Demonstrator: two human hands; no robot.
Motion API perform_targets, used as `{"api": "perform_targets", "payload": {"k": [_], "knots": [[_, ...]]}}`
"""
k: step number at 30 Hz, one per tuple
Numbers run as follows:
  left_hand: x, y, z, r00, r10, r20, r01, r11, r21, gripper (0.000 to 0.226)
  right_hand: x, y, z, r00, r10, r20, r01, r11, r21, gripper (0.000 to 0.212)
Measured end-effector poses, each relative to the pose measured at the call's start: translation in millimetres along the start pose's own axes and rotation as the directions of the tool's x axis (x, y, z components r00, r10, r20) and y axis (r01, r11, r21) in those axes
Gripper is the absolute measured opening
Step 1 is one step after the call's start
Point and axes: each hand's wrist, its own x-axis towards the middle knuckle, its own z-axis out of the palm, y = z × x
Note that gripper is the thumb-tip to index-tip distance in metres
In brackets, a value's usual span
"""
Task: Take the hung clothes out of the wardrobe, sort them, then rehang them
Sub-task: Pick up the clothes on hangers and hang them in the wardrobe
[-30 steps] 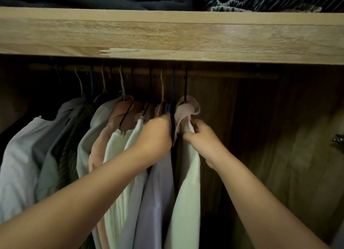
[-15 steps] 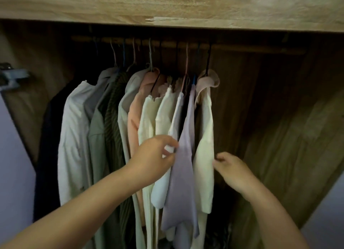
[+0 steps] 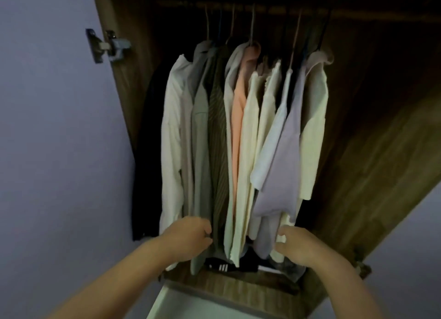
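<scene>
Plainly the hung clothes [image 3: 248, 132], crowded along the rail [image 3: 262, 8] near the wardrobe's top edge, look soft and light, best lifted by their hangers. The left hand [image 3: 188, 237] curls round the hems; the right hand [image 3: 296, 244] pinches a pale hem. Hooks and floor stay dim.

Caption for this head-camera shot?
Two bare hands, left and right, gather the hems of pale hanging shirts in a wooden wardrobe.

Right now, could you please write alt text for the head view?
Two hands, left hand and right hand, reach the hems of pale shirts hanging on a rail in an open wooden wardrobe. A dark garment hangs leftmost.
</scene>
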Motion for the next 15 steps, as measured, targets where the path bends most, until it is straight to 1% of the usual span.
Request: {"api": "perform_targets", "payload": {"k": [1,2,5,7,9,11,13,15], "knots": [[-16.9,-13.7,6.4,0.999,-0.033,0.028,0.033,0.999,0.018,0.028,-5.0,-10.3,12.0,0.999,-0.031,0.037,0.031,0.999,0.016,0.03],[-33.8,-25.5,13.0,0.995,-0.087,0.053,0.086,0.996,0.022,0.031,-9.9,-20.7,23.3,0.995,-0.069,0.073,0.068,0.998,0.012,0.032],[-79.5,-58.5,27.6,0.964,-0.242,0.109,0.241,0.97,0.025,0.033,-26.6,-54.5,52.3,0.972,-0.139,0.188,0.152,0.987,-0.058,0.042],[-112.8,-73.0,33.5,0.937,-0.323,0.13,0.32,0.946,0.049,0.036,-36.2,-76.7,68.6,0.956,-0.185,0.228,0.212,0.972,-0.102,0.043],[-145.5,-83.6,38.8,0.912,-0.391,0.121,0.393,0.92,0.015,0.04,-43.6,-96.9,82.3,0.938,-0.238,0.252,0.281,0.948,-0.151,0.044],[-180.4,-94.4,46.4,0.886,-0.457,0.079,0.46,0.888,-0.027,0.042,-50.9,-118.3,95.2,0.913,-0.299,0.278,0.356,0.917,-0.182,0.044],[-215.7,-102.6,56.8,0.846,-0.529,0.065,0.532,0.844,-0.066,0.041,-59.3,-141.0,108.5,0.884,-0.356,0.301,0.427,0.879,-0.213,0.043],[-249.5,-108.0,69.7,0.796,-0.601,0.071,0.605,0.787,-0.119,0.04,-69.1,-164.1,123.9,0.848,-0.394,0.353,0.488,0.841,-0.235,0.046]]}}
